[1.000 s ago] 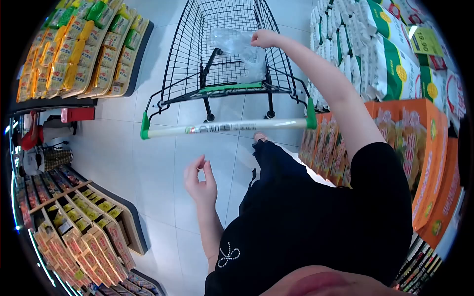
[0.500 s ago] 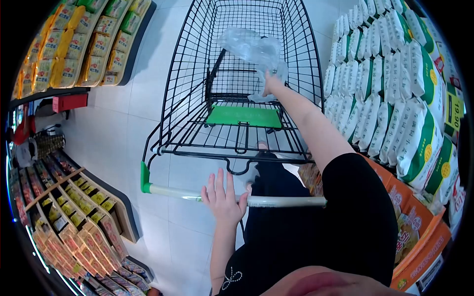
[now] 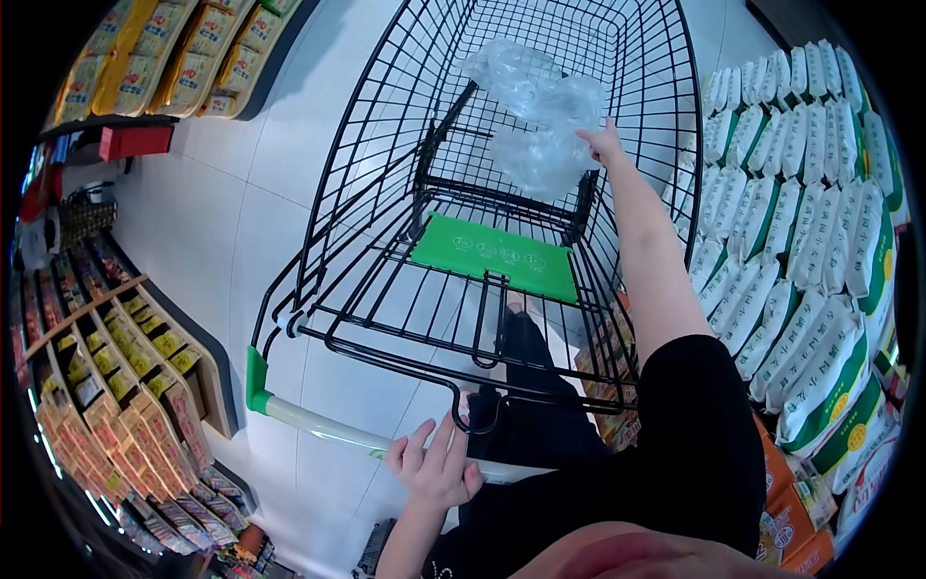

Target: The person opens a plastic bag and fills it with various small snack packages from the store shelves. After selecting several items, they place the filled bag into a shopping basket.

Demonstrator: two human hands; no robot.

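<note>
My left hand (image 3: pixel 434 465) rests on the pale handle bar (image 3: pixel 323 427) of a black wire shopping cart (image 3: pixel 333 193), its fingers stretched over the bar and apart. Farther forward, my right hand (image 3: pixel 604 145) reaches into the basket along the right side. Its thumb and a finger are extended, beside the edge of a crumpled clear plastic bag (image 3: pixel 550 145); whether it still touches the bag is hard to tell. The bag is spread out inside the basket. A green plastic panel (image 3: pixel 494 253) lies across the cart's near rack.
Stacked white-and-green sacks (image 3: pixel 810 318) line the right side, with orange boxes (image 3: pixel 796 521) below them. Shelves of yellow packs (image 3: pixel 193 48) stand at upper left, near a red box (image 3: pixel 136 143). A curved display of packaged goods (image 3: pixel 125 386) is at lower left.
My right hand has moved right, and the bag now spreads lower and farther right in the basket. The cart appears turned and closer. My left hand stays on the bar, fingers slightly more bent.
</note>
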